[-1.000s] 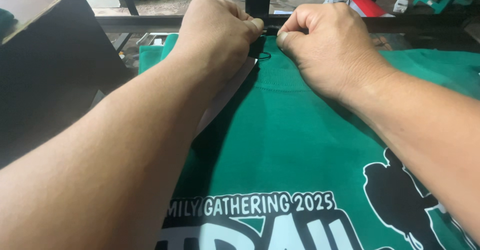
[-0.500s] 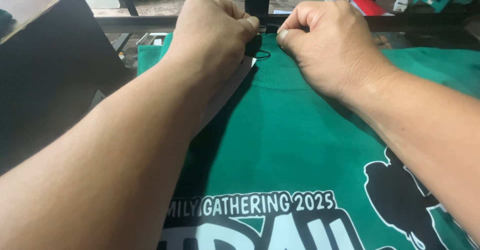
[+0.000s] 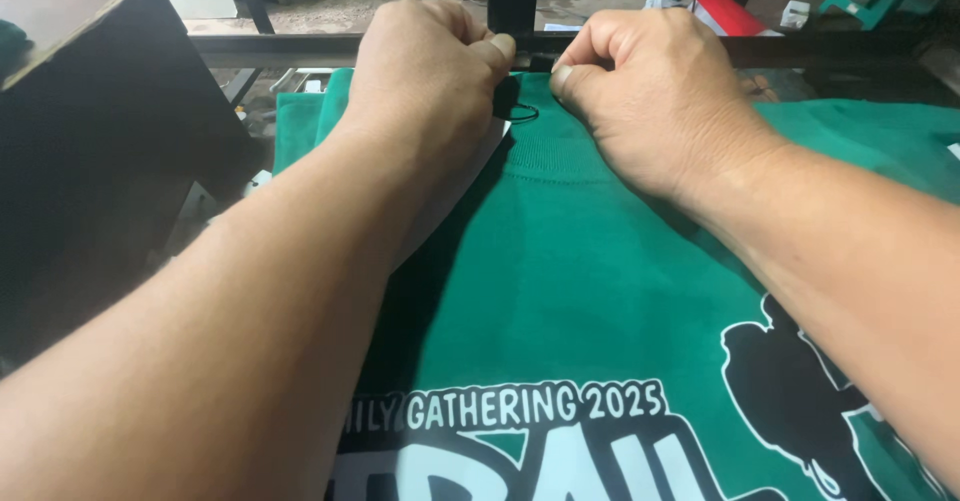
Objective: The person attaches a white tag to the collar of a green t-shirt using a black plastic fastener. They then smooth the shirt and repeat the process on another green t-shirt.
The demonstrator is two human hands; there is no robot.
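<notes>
1. At the far edge of the work surface, both hands meet over the collar (image 3: 548,146) of a green shirt (image 3: 600,281) that lies flat, print side up.
2. Left hand (image 3: 425,81): fingers curled into a near fist, thumb tip pressed forward at the collar's middle. It appears to pinch the fabric edge there; the exact hold is hidden under the knuckles.
3. Right hand (image 3: 655,96): fingers curled likewise, thumb and forefinger closed on the collar edge just beside the left thumb. The two thumbs are close but apart.
4. A thin black loop (image 3: 520,113), thread or tag cord, shows between the hands on the collar; what it is fastened to cannot be told.
5. Containers: none can be confirmed. A dark slanted board (image 3: 90,111) stands at the left; its contents, if any, are out of sight.
6. Print (image 3: 560,441) on the shirt: white lettering and a black figure, both cut off by the lower frame edge and partly covered by the forearms.
7. A black metal frame (image 3: 515,1) runs across behind the hands. Beyond it, red (image 3: 725,11) and teal (image 3: 860,3) items are too small and too cropped to identify.
8. The shirt's left edge is hidden under the left forearm.
</notes>
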